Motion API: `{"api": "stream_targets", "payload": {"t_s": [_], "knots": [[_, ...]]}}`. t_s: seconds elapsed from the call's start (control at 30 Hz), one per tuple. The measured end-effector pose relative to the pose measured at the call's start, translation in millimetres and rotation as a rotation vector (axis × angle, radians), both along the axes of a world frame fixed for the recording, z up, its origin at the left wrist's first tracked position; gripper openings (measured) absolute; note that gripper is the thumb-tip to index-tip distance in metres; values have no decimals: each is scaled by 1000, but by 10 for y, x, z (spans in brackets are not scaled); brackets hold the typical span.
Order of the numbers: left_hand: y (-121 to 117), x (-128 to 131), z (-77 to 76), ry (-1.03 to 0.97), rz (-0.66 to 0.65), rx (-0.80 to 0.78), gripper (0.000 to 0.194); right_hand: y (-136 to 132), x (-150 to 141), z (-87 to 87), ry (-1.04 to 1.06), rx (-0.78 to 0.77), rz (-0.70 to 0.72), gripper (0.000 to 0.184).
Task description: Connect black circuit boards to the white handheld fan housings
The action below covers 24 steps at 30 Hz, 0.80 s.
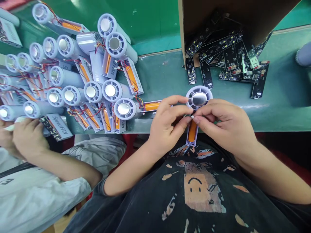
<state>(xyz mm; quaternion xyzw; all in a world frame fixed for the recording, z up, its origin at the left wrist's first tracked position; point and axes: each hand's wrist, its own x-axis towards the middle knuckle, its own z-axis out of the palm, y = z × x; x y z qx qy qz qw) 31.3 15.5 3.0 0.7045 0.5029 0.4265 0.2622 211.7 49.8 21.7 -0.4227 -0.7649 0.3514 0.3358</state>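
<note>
White plug is sitting between left hand and right hand, fingers pinching it; loose grip risks dropping it.

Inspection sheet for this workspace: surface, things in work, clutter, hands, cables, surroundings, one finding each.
Surface: green bench, glossy patches.
Things in work: fan unit with orange cylinder, at the hands.
Clutter: grouped fan units; circuit boards piled at cardboard box.
Hands: left hand and right hand meet at small white connector; grip unclear.
Cables: thin wires loose among grouped units.
Surroundings: co-worker's hand, far left.
</note>
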Motion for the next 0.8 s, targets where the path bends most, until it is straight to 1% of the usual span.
{"api": "stream_targets", "payload": {"t_s": [0.07, 0.13, 0.2, 0.27, 0.37, 0.5, 0.67, 0.8], "knots": [[-23, 24, -5, -175, 10, -144, 28, -23, -25, -9, -50, 134, -63, 14], [-45, 32, -4, -275, 5, -242, 23, -43, -51, -20, -139, 303, -127, 17], [-56, 25, 8, -290, -10, -272, 13, -58, -72, -21, -248, 431, -164, 19], [-57, 12, 30, -268, -6, -255, 10, -64, -80, -4, -342, 500, -165, 21], [-47, -7, 66, -181, 6, -189, 12, -60, -71, 39, -424, 527, -120, 24], [-25, -30, 93, -65, -2, -109, 15, -39, -46, 68, -431, 526, -64, 25], [-7, -78, 92, -93, -34, -155, 14, -5, -38, 70, -414, 564, 5, 26], [-16, -82, 117, -84, -33, -172, 15, 19, -31, 31, -388, 542, -8, 24]]}}
